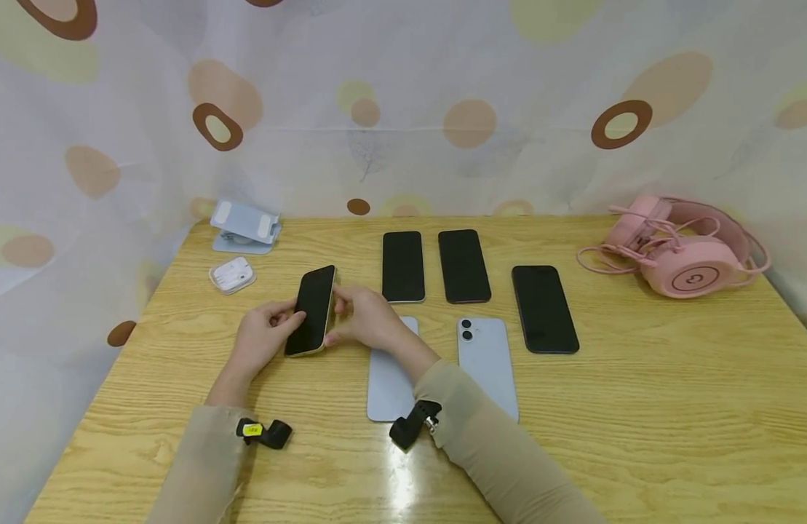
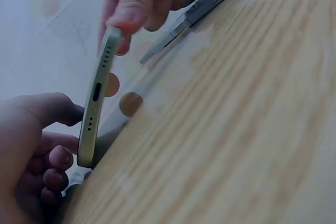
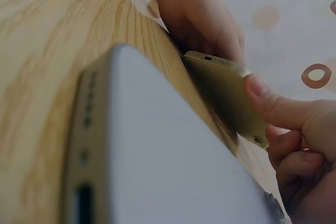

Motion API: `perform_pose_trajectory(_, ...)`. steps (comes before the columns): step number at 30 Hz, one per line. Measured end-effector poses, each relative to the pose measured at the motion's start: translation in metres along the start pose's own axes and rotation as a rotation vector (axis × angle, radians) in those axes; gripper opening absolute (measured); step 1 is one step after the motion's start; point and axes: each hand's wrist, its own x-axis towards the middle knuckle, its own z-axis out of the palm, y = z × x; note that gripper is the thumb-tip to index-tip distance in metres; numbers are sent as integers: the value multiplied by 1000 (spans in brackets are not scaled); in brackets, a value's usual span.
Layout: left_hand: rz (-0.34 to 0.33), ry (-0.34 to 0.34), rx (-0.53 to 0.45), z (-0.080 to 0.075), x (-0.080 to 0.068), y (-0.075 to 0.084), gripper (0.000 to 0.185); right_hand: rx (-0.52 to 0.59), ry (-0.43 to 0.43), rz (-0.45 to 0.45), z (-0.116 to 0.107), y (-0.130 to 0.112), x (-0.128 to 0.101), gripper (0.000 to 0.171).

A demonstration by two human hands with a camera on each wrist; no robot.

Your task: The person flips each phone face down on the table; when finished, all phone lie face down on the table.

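Phone with a yellow edge (image 1: pixel 311 311) is held tilted on its long side above the worktop (image 1: pixel 639 407), dark screen facing up and toward the left. The left hand (image 1: pixel 267 336) is curled round its left edge, thumb laid on the screen; the right hand (image 1: pixel 362 317) pinches its right edge between thumb and fingertips. In the left wrist view the port end of the phone (image 2: pixel 94 114) is seen standing on edge, lower corner at or very near the wood — contact cannot be confirmed.

Two pale blue phones are laid face down just right of the hands: one (image 1: pixel 386 378) partly covered by the right forearm, the other (image 1: pixel 487 364) beside it with its camera lenses showing. Three dark-screened phones are laid face up behind them — two side by side (image 1: pixel 403 266) (image 1: pixel 464 266) and a third (image 1: pixel 544 308) further right. A white earbud case (image 1: pixel 232 275) and a folded grey stand (image 1: pixel 246 225) are noted at the far left corner, a pink headset (image 1: pixel 678 247) at the far right.
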Motion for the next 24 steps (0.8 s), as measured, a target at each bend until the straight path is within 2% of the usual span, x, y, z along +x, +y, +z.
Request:
perform_pose_trajectory(7,8,-26,-32,1,-1,1,50,59,31,-49,-1,-5,-1,96)
perform_pose_trajectory(12,18,-62,-89,2,-2,2,52,86,43,-76,-1,-8,-1,97)
perform_pose_trajectory(20,33,-94,-144,2,-5,3,49,178,-1,-100,-1,-12,-3,93)
perform_pose_trajectory(24,62,-97,-204,1,-7,7,42,196,-11,-101,-1,-13,-3,93)
